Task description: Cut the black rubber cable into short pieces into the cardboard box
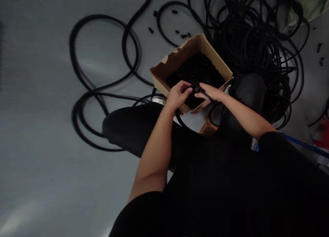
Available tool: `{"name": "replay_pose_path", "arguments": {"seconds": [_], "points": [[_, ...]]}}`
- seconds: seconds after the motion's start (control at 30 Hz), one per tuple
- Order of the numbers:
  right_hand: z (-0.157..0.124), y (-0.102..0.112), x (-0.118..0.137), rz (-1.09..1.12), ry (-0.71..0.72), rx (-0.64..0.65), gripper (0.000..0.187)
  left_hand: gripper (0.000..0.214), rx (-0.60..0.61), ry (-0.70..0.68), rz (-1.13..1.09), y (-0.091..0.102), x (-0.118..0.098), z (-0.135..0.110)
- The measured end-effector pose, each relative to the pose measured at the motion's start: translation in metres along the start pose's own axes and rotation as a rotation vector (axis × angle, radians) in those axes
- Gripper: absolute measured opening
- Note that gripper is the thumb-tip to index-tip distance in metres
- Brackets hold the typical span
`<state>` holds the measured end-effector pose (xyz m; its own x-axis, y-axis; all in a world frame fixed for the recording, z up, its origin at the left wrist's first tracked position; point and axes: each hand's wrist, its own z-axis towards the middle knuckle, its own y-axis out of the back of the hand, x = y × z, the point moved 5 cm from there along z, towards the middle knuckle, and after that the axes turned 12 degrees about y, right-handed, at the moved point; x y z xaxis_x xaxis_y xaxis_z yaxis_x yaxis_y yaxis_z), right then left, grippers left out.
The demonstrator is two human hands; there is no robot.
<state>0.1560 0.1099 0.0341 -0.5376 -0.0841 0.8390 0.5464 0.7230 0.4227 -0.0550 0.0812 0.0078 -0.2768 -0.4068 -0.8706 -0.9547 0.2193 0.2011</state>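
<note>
Both my hands meet over the near edge of an open cardboard box (180, 55) filled with small black pieces (197, 71). My left hand (178, 94) is curled, its fingertips pinching a small black piece at the end of a black hose. My right hand (208, 92) is closed around that same thin black hose (205, 92), which runs back along my wrist. The two hands nearly touch at the hose's end. What exactly sits between the fingertips is too dark to make out.
A long black hose (102, 89) loops across the grey floor at left. A dense tangle of black hose (259, 41) lies behind and right of the box. Loose black pieces (180, 34) dot the floor. My black-clad knees (133, 127) frame the box.
</note>
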Motion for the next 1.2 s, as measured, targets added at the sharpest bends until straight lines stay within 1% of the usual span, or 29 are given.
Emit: {"name": "replay_pose_path", "arguments": {"seconds": [0.1,0.2,0.4,0.5,0.6,0.77,0.9,1.07,1.2], "points": [[0.003,-0.001,-0.002,0.033,0.008,-0.015,0.036,0.05,-0.02,0.002,0.021,0.002,0.005,0.002],[0.005,-0.003,-0.004,0.048,-0.001,-0.017,0.038,0.046,-0.018,0.01,0.035,0.002,0.008,0.002],[0.005,-0.008,-0.008,0.071,-0.032,-0.042,0.039,0.055,0.019,-0.012,0.007,0.001,0.008,0.002],[0.001,-0.005,-0.001,0.047,-0.062,-0.04,0.039,0.059,0.029,-0.009,0.012,0.002,0.007,0.002],[-0.005,-0.001,0.011,0.032,-0.084,-0.003,0.032,0.06,0.017,0.001,0.035,0.005,0.005,0.001],[-0.01,0.005,0.027,-0.026,-0.122,0.031,0.02,0.053,-0.003,0.028,0.094,0.009,0.003,-0.001],[-0.009,0.006,0.026,-0.107,-0.111,0.013,0.02,0.046,-0.017,0.05,0.131,0.008,0.0,-0.001],[-0.009,0.001,0.023,-0.218,-0.089,0.017,0.02,0.026,-0.069,0.08,0.229,0.008,0.0,-0.001],[-0.012,0.0,0.027,-0.236,-0.101,0.031,0.019,0.019,-0.095,0.073,0.263,0.009,0.002,-0.001]]}}
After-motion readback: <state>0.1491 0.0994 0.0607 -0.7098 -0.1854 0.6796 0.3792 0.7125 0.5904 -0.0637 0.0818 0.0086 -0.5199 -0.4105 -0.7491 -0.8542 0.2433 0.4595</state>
